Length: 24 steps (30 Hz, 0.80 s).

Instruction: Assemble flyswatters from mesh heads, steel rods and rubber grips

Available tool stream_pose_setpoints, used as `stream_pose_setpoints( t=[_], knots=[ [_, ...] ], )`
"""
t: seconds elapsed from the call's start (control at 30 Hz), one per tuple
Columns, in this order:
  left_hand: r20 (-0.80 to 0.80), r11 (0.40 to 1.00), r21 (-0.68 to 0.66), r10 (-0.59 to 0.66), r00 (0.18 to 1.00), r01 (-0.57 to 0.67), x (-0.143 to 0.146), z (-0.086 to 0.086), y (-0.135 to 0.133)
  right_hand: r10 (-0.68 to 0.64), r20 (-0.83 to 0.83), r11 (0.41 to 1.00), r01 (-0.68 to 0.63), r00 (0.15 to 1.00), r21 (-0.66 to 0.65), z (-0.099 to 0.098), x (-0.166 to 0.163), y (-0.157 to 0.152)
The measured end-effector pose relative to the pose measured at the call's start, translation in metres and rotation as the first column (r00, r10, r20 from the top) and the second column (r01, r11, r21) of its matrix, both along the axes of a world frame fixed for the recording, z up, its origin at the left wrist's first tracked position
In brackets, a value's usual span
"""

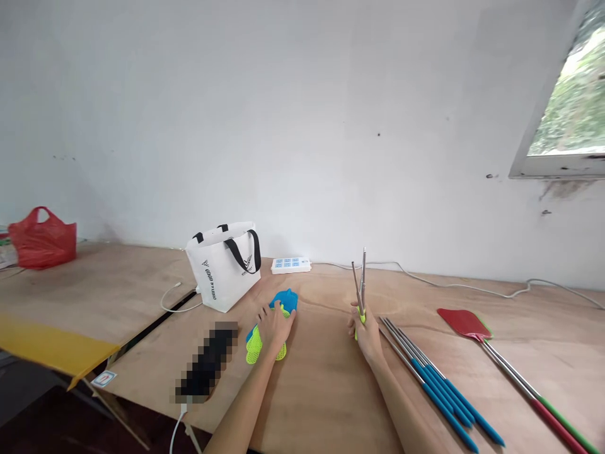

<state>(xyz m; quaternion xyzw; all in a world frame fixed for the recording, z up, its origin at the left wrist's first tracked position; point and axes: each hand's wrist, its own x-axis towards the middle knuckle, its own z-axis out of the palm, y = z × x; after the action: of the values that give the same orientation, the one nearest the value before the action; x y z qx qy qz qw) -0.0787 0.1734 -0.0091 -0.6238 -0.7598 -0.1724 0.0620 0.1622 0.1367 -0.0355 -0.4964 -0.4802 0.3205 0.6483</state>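
Note:
My left hand (275, 328) lies over a pile of perforated fly swatter heads, its fingers curled onto a yellow-green fly swatter head (254, 347). Blue fly swatter heads (286, 296) show behind and beside it; the hand hides part of the pile. Off to the right, my right hand (366, 331) is closed around several metal fly swatter rods (360, 284) with yellow-green grips, their bare ends pointing up. Just right of that forearm, several fly swatter rods with blue grips (444, 391) lie side by side on the wooden table (321, 391).
Red and green fly swatters (466, 323) lie at the right. Behind the pile stand a white tote bag (227, 268) and a power strip (290, 265), its cable along the wall. A blurred-out dark object (208, 362) lies front left. A red plastic bag (45, 239) sits far left.

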Motion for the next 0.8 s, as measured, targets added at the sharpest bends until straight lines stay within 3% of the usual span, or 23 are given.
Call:
stream_pose_setpoints(
  t=[0.43,0.6,0.8],
  knots=[
    [-0.02,0.999,-0.031,0.033,0.999,-0.033,0.014,0.0,0.033,0.056,0.014,0.998,-0.056,0.998,-0.017,0.001,0.007,0.012],
    [-0.012,0.998,-0.062,0.025,1.0,-0.025,0.017,0.004,0.033,0.068,-0.035,0.997,-0.069,0.997,-0.027,0.004,0.014,0.024],
    [-0.009,0.995,-0.103,-0.01,1.0,0.009,0.017,0.008,0.029,0.123,-0.112,0.991,-0.128,0.986,-0.039,0.013,0.017,0.013]
  ],
)
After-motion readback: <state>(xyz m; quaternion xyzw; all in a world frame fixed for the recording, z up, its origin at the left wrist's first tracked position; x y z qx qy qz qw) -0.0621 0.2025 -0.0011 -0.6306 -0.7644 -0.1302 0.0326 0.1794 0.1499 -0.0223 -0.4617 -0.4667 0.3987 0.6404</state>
